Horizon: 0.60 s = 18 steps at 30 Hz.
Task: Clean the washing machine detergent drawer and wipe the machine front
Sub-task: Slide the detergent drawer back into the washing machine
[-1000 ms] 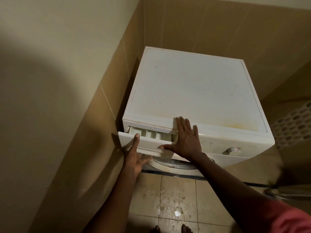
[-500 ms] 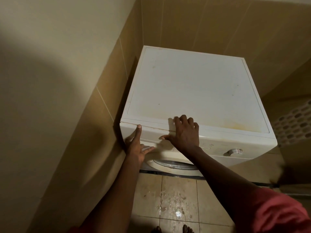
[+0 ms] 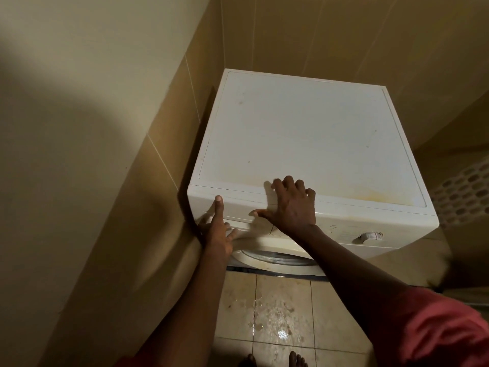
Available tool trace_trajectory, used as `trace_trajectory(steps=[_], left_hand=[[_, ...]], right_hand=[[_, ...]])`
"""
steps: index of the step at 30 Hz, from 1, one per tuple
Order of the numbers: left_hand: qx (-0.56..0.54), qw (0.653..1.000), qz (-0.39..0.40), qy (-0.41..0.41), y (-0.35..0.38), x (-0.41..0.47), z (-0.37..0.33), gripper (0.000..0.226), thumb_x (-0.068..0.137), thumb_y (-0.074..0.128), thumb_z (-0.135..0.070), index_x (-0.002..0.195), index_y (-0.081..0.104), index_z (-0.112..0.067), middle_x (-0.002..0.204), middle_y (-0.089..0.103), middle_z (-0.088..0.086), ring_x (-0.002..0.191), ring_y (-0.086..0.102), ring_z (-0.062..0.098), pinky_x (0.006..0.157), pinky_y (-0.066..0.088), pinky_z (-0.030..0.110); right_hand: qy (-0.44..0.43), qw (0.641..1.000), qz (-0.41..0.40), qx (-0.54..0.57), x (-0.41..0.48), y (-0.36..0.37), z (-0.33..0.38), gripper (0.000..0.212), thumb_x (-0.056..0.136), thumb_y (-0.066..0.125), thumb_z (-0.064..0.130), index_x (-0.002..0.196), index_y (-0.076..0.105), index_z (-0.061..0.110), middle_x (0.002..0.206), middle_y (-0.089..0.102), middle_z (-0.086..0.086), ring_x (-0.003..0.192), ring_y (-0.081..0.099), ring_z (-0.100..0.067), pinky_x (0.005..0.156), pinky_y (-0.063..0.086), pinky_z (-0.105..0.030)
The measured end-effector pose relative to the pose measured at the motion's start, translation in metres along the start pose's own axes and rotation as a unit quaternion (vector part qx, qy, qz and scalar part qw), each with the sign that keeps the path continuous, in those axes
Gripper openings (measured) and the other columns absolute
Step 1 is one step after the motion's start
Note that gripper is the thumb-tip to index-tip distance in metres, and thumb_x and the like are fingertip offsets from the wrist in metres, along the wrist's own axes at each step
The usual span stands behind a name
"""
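A white front-loading washing machine [image 3: 304, 133] stands in a tiled corner, its top yellow-stained near the front edge. The detergent drawer [image 3: 238, 207] at the front's upper left sits flush with the panel. My left hand [image 3: 218, 229] presses flat on the drawer's left end, fingers spread, thumb up. My right hand [image 3: 291, 205] rests over the machine's front top edge beside the drawer, fingers curled onto the lid, thumb on the drawer face. Neither hand holds anything. The round door [image 3: 275, 258] shows below my arms.
A control knob [image 3: 370, 236] sits at the right of the front panel. A white perforated basket [image 3: 460, 192] stands at the far right. The tiled floor [image 3: 280, 321] before the machine is wet. Walls close in on the left and behind.
The drawer stood partly pulled out a second ago; both hands pushed it in and it now sits flush. My right fingers have curled up onto the lid's edge.
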<state>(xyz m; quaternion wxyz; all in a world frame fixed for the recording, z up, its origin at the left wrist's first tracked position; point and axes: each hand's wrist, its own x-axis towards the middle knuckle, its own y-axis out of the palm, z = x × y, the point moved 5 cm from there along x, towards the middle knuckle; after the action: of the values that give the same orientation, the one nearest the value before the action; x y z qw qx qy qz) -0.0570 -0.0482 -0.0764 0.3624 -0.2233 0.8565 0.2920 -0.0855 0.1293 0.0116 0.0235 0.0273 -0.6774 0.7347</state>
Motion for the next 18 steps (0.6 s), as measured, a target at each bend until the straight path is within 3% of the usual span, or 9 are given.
trace_trajectory(steps=[5,7,10,14,18], left_hand=[[-0.045,0.998,0.052,-0.001,0.016,-0.008,0.013,0.132,0.039,0.083,-0.067,0.15,0.029,-0.02,0.148,0.042,0.015,0.136,0.043,0.033,0.11,0.042,0.043],[-0.068,0.996,0.053,-0.004,0.021,-0.009,0.014,0.132,0.036,0.086,-0.063,0.148,0.031,-0.021,0.146,0.046,0.013,0.134,0.046,0.033,0.112,0.041,0.044],[-0.093,0.995,0.042,-0.002,0.028,-0.01,0.012,0.133,0.027,0.093,-0.057,0.143,0.036,-0.022,0.139,0.056,0.01,0.127,0.054,0.03,0.11,0.043,0.048],[-0.092,0.996,-0.007,-0.01,0.034,-0.006,0.017,0.106,0.059,0.091,-0.043,0.144,0.031,-0.022,0.138,0.053,0.007,0.128,0.052,0.028,0.115,0.037,0.05],[-0.075,0.997,0.018,-0.007,0.034,-0.005,0.017,0.097,0.064,0.09,-0.038,0.141,0.033,-0.024,0.136,0.057,0.007,0.124,0.056,0.027,0.112,0.041,0.05]], right_hand=[[0.059,0.984,0.032,0.167,0.004,-0.015,-0.031,0.074,0.081,0.038,0.08,0.129,0.052,0.027,0.133,0.054,0.001,0.126,0.045,-0.023,0.103,0.032,-0.046],[0.089,0.983,0.031,0.157,-0.001,-0.018,-0.052,0.076,0.084,0.032,0.079,0.135,0.046,0.026,0.143,0.047,0.001,0.135,0.037,-0.022,0.108,0.026,-0.052],[0.075,0.985,0.102,0.119,-0.008,-0.009,-0.066,0.086,0.082,0.024,0.082,0.142,0.034,0.021,0.155,0.028,0.0,0.143,0.023,-0.021,0.108,0.023,-0.059],[0.069,0.978,0.165,0.102,-0.008,-0.001,-0.067,0.096,0.081,0.02,0.084,0.154,0.012,0.022,0.164,0.002,0.001,0.151,0.001,-0.022,0.113,0.009,-0.063],[0.065,0.972,0.193,0.114,-0.006,-0.003,-0.069,0.098,0.078,0.02,0.085,0.154,0.011,0.023,0.164,-0.001,0.002,0.151,-0.001,-0.022,0.115,0.008,-0.064]])
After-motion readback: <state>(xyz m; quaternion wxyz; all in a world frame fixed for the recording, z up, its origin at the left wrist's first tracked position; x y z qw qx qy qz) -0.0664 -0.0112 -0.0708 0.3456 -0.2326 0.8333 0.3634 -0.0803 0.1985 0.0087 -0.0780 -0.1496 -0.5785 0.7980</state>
